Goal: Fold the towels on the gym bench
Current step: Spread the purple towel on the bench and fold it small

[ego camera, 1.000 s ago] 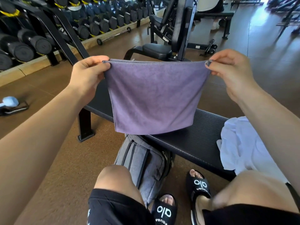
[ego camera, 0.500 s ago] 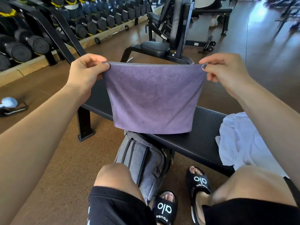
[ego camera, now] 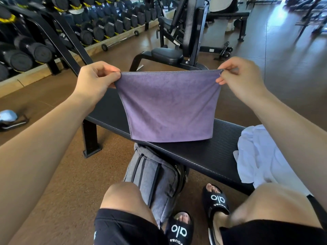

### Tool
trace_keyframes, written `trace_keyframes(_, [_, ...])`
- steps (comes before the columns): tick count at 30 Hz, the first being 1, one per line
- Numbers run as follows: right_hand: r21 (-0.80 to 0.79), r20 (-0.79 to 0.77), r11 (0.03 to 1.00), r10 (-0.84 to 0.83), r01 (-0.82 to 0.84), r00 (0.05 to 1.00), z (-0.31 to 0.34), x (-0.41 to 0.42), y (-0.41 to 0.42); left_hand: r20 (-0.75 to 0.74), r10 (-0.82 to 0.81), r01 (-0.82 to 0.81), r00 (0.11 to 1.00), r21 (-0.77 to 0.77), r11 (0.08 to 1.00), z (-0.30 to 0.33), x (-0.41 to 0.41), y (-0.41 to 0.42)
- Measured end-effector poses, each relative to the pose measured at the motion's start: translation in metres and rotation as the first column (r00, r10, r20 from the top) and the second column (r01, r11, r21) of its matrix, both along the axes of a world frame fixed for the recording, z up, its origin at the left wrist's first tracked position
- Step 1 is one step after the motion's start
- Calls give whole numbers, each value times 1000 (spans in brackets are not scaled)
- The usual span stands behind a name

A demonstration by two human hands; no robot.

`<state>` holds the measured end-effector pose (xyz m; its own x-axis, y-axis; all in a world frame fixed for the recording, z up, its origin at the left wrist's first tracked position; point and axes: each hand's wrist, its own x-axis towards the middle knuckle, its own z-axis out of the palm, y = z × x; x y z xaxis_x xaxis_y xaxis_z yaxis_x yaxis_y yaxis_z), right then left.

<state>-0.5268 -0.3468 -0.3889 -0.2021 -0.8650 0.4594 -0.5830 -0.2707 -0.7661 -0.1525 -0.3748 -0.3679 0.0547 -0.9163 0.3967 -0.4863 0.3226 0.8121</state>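
Pinching the top corners of a purple towel point(ego camera: 169, 106), the left hand point(ego camera: 95, 80) and right hand point(ego camera: 242, 78) stretch it taut above the black gym bench point(ego camera: 203, 154); its lower edge hangs just over the pad; a white towel point(ego camera: 256, 156) lies crumpled on the bench's right end; a grey bag point(ego camera: 155, 175) stands underneath.

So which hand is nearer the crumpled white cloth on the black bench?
Right. The right hand pinches the purple towel's corner, up above the white cloth; the left hand pinches the opposite corner, farther off, over the bench's other end.
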Motion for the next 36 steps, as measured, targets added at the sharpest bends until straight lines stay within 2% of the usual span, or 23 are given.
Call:
trace_keyframes(7, [-21,-66,999,-39,38,997,-3,-7,-4,316,-17,59,949,-125,990,3,-1,-4])
trace_keyframes(11, [42,-74,997,-63,66,995,-8,-10,-11,546,42,77,837,-192,978,-2,-6,-14])
trace_keyframes(15, [78,-96,994,-64,72,993,-15,-8,-24,679,149,-32,719,-182,983,-13,-28,-41])
trace_keyframes(19, [103,-186,982,-139,161,973,-16,-20,-53,628,176,-143,758,-104,984,-7,-65,-71])
trace_keyframes(21, [32,-209,970,-230,242,950,-3,-28,-63,533,192,-147,824,-126,981,5,-80,-89])
trace_keyframes(25, [-222,-204,922,-362,318,909,32,-36,-56,310,170,-90,935,-255,963,29,-98,-107])
trace_keyframes(28, [-263,-241,918,-360,296,901,18,-40,-33,262,99,-13,960,-309,951,4,-95,-98])
trace_keyframes(30, [-166,-353,954,-295,251,888,-18,-40,-15,329,30,51,944,-237,970,-40,-83,-87])
trace_keyframes(32, [81,-483,978,-129,192,866,-67,-35,7,410,-57,104,910,-95,990,-93,-66,-73])
trace_keyframes(34, [382,-535,915,102,132,839,-111,-25,27,471,-158,147,868,61,987,-140,-50,-58])
trace_keyframes(36, [582,-573,807,315,105,756,-140,-14,42,531,-259,191,807,181,965,-175,-38,-46])
